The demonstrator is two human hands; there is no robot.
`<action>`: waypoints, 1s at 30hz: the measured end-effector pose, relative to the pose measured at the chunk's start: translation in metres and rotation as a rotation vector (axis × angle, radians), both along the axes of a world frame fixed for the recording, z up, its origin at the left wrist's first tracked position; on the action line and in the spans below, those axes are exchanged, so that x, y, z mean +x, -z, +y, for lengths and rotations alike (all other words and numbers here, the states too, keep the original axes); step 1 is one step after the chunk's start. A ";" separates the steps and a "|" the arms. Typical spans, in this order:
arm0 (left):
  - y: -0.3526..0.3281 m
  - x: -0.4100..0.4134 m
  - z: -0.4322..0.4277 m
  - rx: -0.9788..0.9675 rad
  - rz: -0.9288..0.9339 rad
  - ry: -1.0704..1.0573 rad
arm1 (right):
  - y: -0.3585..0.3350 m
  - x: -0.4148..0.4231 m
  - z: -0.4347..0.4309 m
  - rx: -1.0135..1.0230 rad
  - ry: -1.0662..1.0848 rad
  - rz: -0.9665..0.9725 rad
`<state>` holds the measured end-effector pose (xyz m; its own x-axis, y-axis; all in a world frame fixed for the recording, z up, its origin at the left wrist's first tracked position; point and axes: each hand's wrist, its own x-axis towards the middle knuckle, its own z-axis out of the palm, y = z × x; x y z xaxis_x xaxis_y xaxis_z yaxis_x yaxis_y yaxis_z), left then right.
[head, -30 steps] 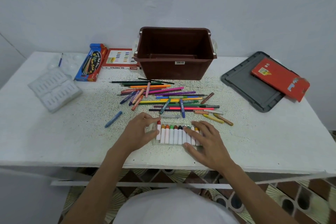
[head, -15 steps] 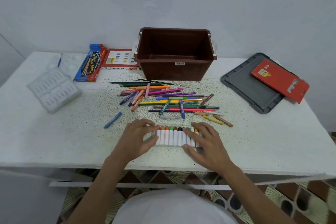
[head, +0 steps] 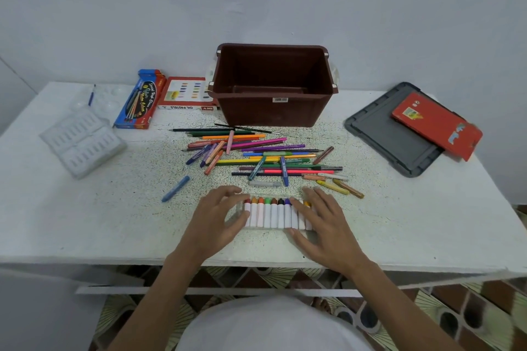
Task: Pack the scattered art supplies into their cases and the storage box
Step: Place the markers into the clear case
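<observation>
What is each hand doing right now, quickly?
Left hand: holding the left end of the crayon case.
Right hand: open, fingers resting flat on the case's right end.

White speckled tabletop [head: 85,222]. Rear centre: brown box [head: 273,111]. Rear left: pastel box [head: 185,94], blue pencil box [head: 139,102], clear palette [head: 114,94]. Left: plastic tray [head: 82,145]. Right: grey lid [head: 382,134]. Centre: loose pencils and crayons [head: 265,157]; one blue crayon [head: 176,188] lies apart. Near front edge: crayon case [head: 271,215].
</observation>
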<state>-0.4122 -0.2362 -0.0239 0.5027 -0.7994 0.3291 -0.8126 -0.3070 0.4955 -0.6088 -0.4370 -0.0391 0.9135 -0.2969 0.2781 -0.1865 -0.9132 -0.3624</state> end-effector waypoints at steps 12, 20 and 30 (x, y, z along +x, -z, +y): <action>0.015 -0.047 -0.012 0.405 -0.295 0.182 | -0.001 -0.017 0.016 -0.288 -0.077 0.189; 0.012 -0.052 -0.023 0.435 -0.334 0.221 | 0.001 -0.012 0.022 -0.345 -0.058 0.129; 0.013 -0.052 -0.024 0.405 -0.328 0.215 | 0.001 -0.012 0.022 -0.355 -0.054 0.143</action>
<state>-0.4644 -0.2600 -0.0367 0.2374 -0.9676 0.0861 -0.9695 -0.2304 0.0839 -0.6205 -0.4153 -0.0405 0.9622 -0.1557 0.2233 -0.1607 -0.9870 0.0046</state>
